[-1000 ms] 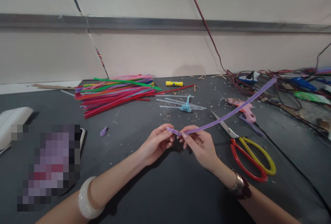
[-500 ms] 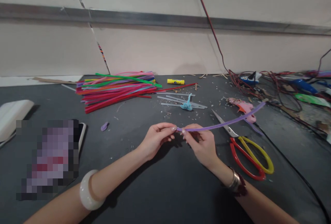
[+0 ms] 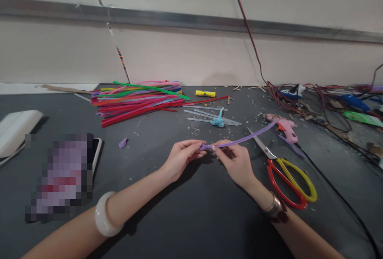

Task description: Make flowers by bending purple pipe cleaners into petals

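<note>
A long purple pipe cleaner stretches from my fingertips up to the right, its far end over the pink glue gun. My left hand pinches its near end, where a small bend shows. Close beside it, my right hand pinches the same strip between thumb and fingers. Scissors with one red and one yellow handle lie to the right of my right hand. A small curled purple piece rests on the table to the left.
Behind my hands lie a bundle of coloured pipe cleaners, a yellow tube, a light blue twisted piece and clear sticks. Tangled wires spread at the back right. A blurred phone-like object and a white block are left.
The free part of the purple pipe cleaner has shortened and its far end has moved left. Its near end now looks bent at my left fingertips. The view has shifted slightly.
</note>
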`<state>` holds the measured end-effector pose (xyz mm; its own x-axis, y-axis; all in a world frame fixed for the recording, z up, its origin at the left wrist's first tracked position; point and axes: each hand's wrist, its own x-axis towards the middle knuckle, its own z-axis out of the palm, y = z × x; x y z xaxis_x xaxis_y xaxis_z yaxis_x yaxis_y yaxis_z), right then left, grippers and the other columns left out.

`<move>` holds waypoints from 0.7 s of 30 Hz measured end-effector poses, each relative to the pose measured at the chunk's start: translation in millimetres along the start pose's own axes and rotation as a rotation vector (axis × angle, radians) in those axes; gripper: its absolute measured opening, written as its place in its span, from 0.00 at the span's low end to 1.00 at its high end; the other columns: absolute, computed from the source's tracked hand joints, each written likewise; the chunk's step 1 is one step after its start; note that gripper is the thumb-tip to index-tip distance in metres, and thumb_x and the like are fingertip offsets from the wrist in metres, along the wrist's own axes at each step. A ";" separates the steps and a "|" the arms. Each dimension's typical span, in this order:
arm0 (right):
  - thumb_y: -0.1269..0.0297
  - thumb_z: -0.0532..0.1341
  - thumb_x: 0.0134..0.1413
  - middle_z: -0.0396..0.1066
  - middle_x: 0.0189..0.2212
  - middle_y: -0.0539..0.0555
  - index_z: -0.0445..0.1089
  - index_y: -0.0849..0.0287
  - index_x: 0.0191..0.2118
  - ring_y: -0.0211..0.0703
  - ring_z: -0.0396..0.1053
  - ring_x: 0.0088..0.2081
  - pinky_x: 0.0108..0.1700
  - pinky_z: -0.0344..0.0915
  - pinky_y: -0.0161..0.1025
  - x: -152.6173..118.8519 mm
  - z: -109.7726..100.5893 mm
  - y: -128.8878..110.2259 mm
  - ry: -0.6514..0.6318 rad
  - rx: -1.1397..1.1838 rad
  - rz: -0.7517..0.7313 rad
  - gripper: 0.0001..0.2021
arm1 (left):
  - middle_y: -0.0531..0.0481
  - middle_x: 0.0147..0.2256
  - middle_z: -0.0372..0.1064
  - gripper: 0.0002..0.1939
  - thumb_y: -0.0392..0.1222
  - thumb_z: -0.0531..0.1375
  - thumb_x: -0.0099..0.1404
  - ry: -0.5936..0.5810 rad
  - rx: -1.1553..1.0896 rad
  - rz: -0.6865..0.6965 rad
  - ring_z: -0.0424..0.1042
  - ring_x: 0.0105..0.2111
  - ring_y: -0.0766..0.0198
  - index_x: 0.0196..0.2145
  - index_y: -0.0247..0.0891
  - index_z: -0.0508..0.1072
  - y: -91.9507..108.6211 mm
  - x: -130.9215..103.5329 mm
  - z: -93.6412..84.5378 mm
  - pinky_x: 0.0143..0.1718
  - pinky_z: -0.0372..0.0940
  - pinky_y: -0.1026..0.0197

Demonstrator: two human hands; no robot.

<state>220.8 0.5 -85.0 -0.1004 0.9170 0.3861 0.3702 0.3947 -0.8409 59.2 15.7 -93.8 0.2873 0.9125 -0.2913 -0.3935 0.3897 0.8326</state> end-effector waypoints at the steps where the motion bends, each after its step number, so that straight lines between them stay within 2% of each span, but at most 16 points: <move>1: 0.66 0.58 0.50 0.71 0.26 0.52 0.71 0.60 0.30 0.38 0.69 0.26 0.28 0.67 0.34 0.2 0.2 -0.7 0.009 0.043 0.069 0.05 | 0.50 0.27 0.74 0.07 0.37 0.63 0.52 -0.003 -0.022 -0.008 0.72 0.27 0.70 0.32 0.34 0.76 0.3 -0.1 0.0 0.34 0.66 0.68; 5: 0.64 0.60 0.48 0.69 0.22 0.51 0.69 0.63 0.29 0.35 0.67 0.22 0.24 0.66 0.32 1.4 0.6 -1.6 0.034 0.202 0.251 0.07 | 0.49 0.26 0.75 0.08 0.35 0.64 0.51 0.005 -0.040 -0.021 0.72 0.27 0.70 0.31 0.33 0.75 1.3 -0.7 1.1 0.34 0.67 0.68; 10: 0.64 0.60 0.47 0.68 0.21 0.50 0.68 0.62 0.29 0.34 0.66 0.22 0.24 0.66 0.32 1.8 1.3 -0.7 0.033 0.266 0.279 0.06 | 0.49 0.26 0.75 0.08 0.33 0.64 0.50 0.008 -0.042 -0.014 0.72 0.27 0.70 0.31 0.33 0.75 0.1 -0.1 0.9 0.34 0.67 0.69; 13: 0.66 0.59 0.48 0.69 0.23 0.51 0.69 0.61 0.29 0.36 0.67 0.24 0.25 0.66 0.33 0.6 0.9 -1.9 0.015 0.202 0.186 0.04 | 0.50 0.27 0.75 0.08 0.34 0.64 0.50 0.013 -0.053 -0.014 0.73 0.27 0.71 0.32 0.33 0.75 -0.9 0.8 -0.2 0.34 0.67 0.70; 17: 0.71 0.58 0.49 0.71 0.27 0.52 0.70 0.59 0.28 0.38 0.69 0.29 0.31 0.67 0.35 -1.0 0.3 -3.2 0.023 -0.006 -0.035 0.04 | 0.51 0.26 0.75 0.09 0.34 0.65 0.49 0.030 -0.010 0.014 0.73 0.27 0.71 0.31 0.33 0.74 -0.9 0.8 -0.4 0.33 0.67 0.70; 21: 0.72 0.58 0.49 0.72 0.27 0.52 0.71 0.59 0.29 0.38 0.69 0.30 0.35 0.67 0.36 -3.3 1.6 0.8 0.038 -0.105 -0.180 0.04 | 0.50 0.25 0.74 0.10 0.35 0.66 0.47 0.067 0.066 0.059 0.73 0.27 0.69 0.30 0.33 0.73 -0.4 -0.8 0.8 0.32 0.66 0.68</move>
<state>219.9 -2.2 -87.6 -0.1393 0.8283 0.5427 0.4439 0.5421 -0.7135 59.9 14.7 -93.5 0.2059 0.9406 -0.2701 -0.3491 0.3284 0.8776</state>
